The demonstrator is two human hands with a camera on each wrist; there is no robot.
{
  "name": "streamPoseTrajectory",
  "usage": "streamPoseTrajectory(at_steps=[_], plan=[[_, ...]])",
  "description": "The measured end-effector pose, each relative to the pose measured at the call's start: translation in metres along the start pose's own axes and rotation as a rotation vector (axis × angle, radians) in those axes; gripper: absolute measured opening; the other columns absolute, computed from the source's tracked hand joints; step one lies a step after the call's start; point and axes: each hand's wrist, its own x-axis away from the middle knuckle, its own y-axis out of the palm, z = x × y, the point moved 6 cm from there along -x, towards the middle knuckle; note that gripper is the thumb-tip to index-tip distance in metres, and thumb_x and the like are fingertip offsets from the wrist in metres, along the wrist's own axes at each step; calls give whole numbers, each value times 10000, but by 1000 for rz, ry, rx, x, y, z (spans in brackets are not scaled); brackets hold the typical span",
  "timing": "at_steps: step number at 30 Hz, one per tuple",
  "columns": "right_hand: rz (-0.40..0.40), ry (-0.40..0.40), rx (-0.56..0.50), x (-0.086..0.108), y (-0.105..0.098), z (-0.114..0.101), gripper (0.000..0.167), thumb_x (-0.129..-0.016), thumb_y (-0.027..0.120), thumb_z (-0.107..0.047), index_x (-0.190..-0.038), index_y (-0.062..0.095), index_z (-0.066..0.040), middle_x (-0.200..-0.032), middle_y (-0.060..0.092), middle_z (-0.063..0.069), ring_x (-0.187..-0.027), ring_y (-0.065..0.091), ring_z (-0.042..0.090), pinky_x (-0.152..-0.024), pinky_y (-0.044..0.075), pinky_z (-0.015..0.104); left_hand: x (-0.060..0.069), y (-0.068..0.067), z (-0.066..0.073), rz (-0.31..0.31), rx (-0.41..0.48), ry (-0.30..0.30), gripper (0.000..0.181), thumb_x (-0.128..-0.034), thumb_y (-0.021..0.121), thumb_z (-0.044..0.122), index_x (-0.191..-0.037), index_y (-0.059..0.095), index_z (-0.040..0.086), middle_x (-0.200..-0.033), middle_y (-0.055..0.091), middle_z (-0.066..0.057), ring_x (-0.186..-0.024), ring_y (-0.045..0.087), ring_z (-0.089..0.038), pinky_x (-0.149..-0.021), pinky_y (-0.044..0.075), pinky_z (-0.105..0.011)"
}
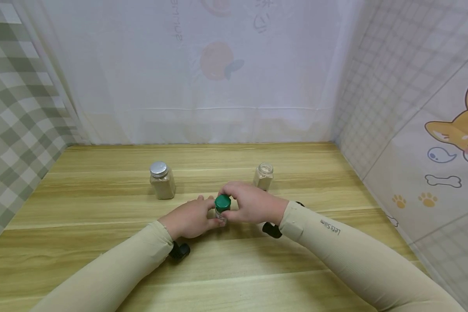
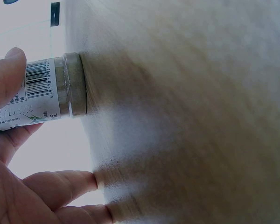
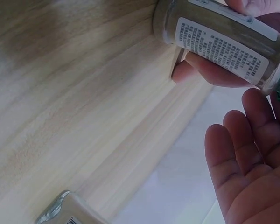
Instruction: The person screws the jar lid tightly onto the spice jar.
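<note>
A spice jar [image 2: 67, 86] with a white barcode label and brownish contents stands on the table between both hands. Its green cap [image 1: 222, 202] is on top. My left hand [image 1: 189, 219] grips the jar's body, thumb on one side and a finger on the other; its lower fingers touch the tabletop in the left wrist view. From above, my right hand [image 1: 253, 203] pinches the green cap between thumb and fingers. In the right wrist view, several right-hand fingers [image 3: 247, 140] extend beside the jar, while the thumb is out of sight.
On the wooden table [image 1: 218, 277], a silver-lidded jar of brown powder [image 1: 163, 184] stands to the left. A lidless glass jar with pale contents [image 1: 263, 176] is behind the right hand. Fabric-covered walls [image 1: 203, 125] border the table.
</note>
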Motion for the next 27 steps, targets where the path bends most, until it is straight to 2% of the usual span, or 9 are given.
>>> streamPoseTrajectory(at_steps=[4,10,12,17,21,27], plan=[[3,10,2,0,0,0,167,-961,753,-187,-1075,645,-131,-1032,642,-39,-1003,653,248,-897,520,303,0,0,0,1,-1,-2,191,-996,724,447,-1101,647,308,-1500,612,-149,-1476,388,-575,-1237,331,-627],[4,-8,1,1,1,2,245,-945,779,-208,-1140,650,-134,-1094,661,-49,-1026,623,140,-968,557,390,0,0,0,-2,-5,-5,185,-997,725,441,-1115,653,319,-1515,599,-149,-1475,382,-582,-1233,329,-639],[6,-14,7,1,1,3,242,-943,769,-198,-1144,649,-136,-1098,660,-50,-1023,612,121,-966,556,379,0,0,0,-3,-4,-6,192,-996,726,440,-1124,653,318,-1504,609,-146,-1479,381,-577,-1237,325,-635],[4,-14,14,1,0,1,197,-949,748,-176,-1113,647,-136,-1070,652,-45,-1011,626,171,-923,525,312,0,0,0,-2,-5,-12,203,-996,724,444,-1134,651,314,-1463,642,-153,-1483,382,-568,-1240,326,-627],[5,2,19,1,0,1,189,-950,762,-189,-1087,644,-133,-1058,654,-39,-1019,649,221,-909,518,308,0,0,0,0,-8,-12,209,-996,723,452,-1127,648,307,-1462,636,-177,-1477,384,-577,-1236,330,-632],[9,28,18,2,-1,1,207,-943,787,-216,-1067,644,-134,-1051,666,-38,-1019,668,229,-906,526,314,0,0,-1,2,-13,-14,222,-997,717,465,-1134,644,307,-1502,592,-199,-1465,384,-598,-1216,345,-656]])
